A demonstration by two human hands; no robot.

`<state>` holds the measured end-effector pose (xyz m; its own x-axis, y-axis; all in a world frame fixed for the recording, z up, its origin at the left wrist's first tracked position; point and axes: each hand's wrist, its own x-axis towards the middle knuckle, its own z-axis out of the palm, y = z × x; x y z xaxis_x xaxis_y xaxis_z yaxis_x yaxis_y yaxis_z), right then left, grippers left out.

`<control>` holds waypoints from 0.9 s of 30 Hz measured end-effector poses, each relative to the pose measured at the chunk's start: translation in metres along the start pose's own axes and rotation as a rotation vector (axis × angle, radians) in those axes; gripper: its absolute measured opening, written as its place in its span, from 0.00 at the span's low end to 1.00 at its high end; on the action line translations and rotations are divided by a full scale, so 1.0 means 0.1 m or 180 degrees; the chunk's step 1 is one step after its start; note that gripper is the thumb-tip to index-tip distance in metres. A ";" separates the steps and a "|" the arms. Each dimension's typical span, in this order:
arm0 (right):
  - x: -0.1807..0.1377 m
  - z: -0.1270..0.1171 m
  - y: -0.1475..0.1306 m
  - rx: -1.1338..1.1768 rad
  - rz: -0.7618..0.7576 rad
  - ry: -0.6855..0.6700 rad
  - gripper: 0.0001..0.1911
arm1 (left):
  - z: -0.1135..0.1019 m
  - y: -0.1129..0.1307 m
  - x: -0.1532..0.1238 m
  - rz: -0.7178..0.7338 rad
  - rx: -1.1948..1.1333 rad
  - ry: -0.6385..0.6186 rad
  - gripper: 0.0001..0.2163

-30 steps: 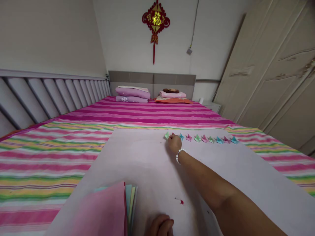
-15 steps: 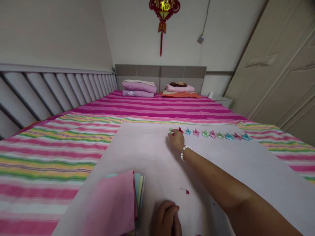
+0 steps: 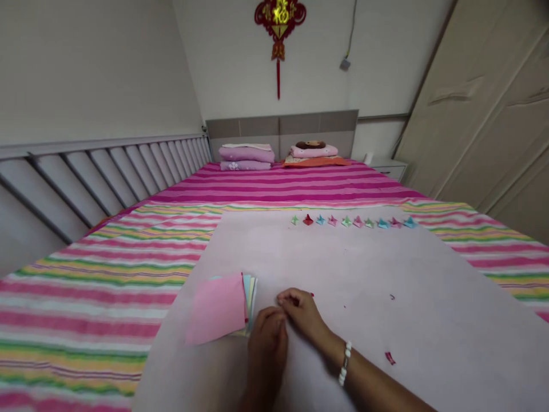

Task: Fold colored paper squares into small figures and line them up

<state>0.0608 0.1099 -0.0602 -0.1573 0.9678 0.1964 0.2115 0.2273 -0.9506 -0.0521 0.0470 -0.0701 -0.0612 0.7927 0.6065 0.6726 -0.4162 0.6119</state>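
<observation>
Hands: right hand (image 3: 301,312) and left hand (image 3: 266,343) lie close together on the pale sheet (image 3: 429,297), touching or nearly so, just beside the paper stack (image 3: 218,308).
Right hand: fingers curled, tips drawn together near a tiny red scrap (image 3: 311,294). Whether they pinch anything cannot be told. A white bead bracelet (image 3: 344,363) sits on the wrist.
Left hand: loosely closed, knuckles up; what lies under it is hidden.
Paper stack: pink sheet on top, with blue, green and yellow edges showing at its right side.
Row of folded pieces: folded pieces (image 3: 351,221) lie in a line along the far edge of the pale sheet, well apart from both hands. The red piece (image 3: 307,220) is second from the left, beside a green piece (image 3: 294,220).
Just changed: a second ago the right hand was stretched out to the left end of that row, fingers on the red piece. Now it is drawn back beside the left hand.
Meaning for the work: the red piece lies free in line, so it looks placed.
Other differences: the left hand, earlier at the bottom edge of the view, now shows more fully, and the camera looks from farther back.
Around: another red scrap (image 3: 390,358) lies right of the forearm. The striped bed (image 3: 107,274) carries the pale sheet, with pillows (image 3: 246,157) at its head.
</observation>
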 end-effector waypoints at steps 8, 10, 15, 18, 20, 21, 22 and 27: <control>-0.58 -0.10 -0.01 -0.1239 -0.0747 0.0212 0.12 | -0.72 -0.68 0.07 -0.0056 0.1453 -0.0013 0.25; -0.63 -0.09 0.01 -0.1500 -0.0766 0.0146 0.14 | -0.79 -0.74 0.07 -0.0361 0.1639 -0.0188 0.28; -0.67 -0.06 0.10 -0.1795 -0.0898 0.0076 0.14 | -0.82 -0.71 0.07 -0.0725 0.1700 -0.0385 0.30; -0.68 -0.07 0.11 -0.1847 -0.0938 0.0073 0.14 | -0.81 -0.66 0.08 -0.0813 0.1635 -0.0470 0.30; -0.68 -0.07 0.11 -0.1851 -0.0962 0.0069 0.14 | -0.80 -0.63 0.10 -0.0868 0.1567 -0.0523 0.30; -0.68 -0.07 0.11 -0.1847 -0.0978 0.0068 0.14 | -0.79 -0.61 0.10 -0.0886 0.1527 -0.0547 0.30; -0.68 -0.07 0.11 -0.1843 -0.0995 0.0070 0.13 | -0.79 -0.60 0.12 -0.0906 0.1474 -0.0558 0.29; -0.68 -0.08 0.11 -0.1820 -0.1035 0.0115 0.13 | -0.78 -0.58 0.18 -0.1110 0.0873 -0.0454 0.31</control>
<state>0.0813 0.0475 -0.0821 -0.2694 0.8409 0.4694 0.6395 0.5207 -0.5657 -0.1497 0.0512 -0.0550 -0.2293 0.9257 0.3007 0.8011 0.0040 0.5985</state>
